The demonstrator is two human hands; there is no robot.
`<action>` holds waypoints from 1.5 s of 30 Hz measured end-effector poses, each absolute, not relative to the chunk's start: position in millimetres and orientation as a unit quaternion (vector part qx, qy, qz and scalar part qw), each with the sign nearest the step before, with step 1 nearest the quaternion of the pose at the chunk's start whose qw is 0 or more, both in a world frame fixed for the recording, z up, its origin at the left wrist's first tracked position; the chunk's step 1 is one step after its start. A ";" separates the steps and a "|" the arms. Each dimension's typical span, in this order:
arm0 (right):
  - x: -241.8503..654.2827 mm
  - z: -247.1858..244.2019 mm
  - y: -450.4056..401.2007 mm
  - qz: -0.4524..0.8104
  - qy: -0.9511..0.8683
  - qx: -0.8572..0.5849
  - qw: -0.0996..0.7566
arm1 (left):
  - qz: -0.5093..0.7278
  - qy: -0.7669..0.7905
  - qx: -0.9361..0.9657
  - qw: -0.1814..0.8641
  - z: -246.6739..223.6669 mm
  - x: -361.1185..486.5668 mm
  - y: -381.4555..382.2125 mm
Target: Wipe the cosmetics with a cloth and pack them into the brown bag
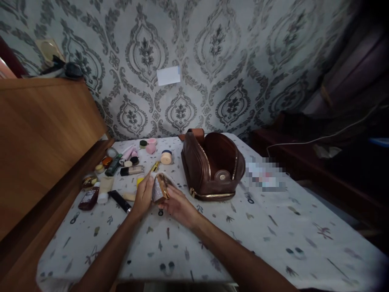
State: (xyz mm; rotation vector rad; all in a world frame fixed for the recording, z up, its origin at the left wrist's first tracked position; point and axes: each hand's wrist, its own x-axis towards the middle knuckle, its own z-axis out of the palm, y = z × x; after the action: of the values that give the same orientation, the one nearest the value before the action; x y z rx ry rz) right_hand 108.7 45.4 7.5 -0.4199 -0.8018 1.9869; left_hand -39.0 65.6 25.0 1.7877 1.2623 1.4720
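Observation:
Both of my hands hold a small glittery silver box with shiny gold sides [159, 190] above the table. My left hand [143, 196] grips its left side, thumb up along the edge. On the right side, the fingers of my right hand [180, 205] press against the gold part. Just right of my hands stands a brown leather toiletry bag [209, 170], unzipped and gaping, with a gold zip and a round snap on its flap. A yellow item [140, 179] is partly hidden behind my left hand, and a gold tube [155, 166] lies beyond it.
Cosmetics crowd the table's left: a dark red bottle [89, 196], a cream tube [105, 190], a black tube [120, 201], a foundation bottle [131, 170], a blue-lidded jar [166, 157]. A wooden cabinet [45, 150] borders the left. A blurred-out item [266, 174] lies right of the bag.

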 end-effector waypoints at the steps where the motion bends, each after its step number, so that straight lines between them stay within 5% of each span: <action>1: 109.6 8.3 45.5 0.821 -0.313 -0.162 0.450 | 0.542 0.466 0.651 0.256 24.7 -39.7 65.9; 19: 115.8 14.8 49.3 0.860 -0.182 -0.130 0.459 | 0.533 0.470 0.667 0.226 18.5 -44.3 65.1; 34: 119.4 5.4 62.1 0.845 -0.136 -0.134 0.499 | 0.479 0.280 0.826 0.098 15.3 -42.4 54.2; 45: 125.5 18.6 56.2 0.860 -0.163 -0.124 0.467 | 0.510 0.410 0.745 0.128 12.9 -47.1 59.2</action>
State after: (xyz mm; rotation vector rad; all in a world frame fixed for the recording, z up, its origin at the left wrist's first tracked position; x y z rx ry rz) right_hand 125.5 56.2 18.6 -0.3047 -0.4006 2.1110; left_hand -47.1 59.2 12.9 2.1675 1.1930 1.4853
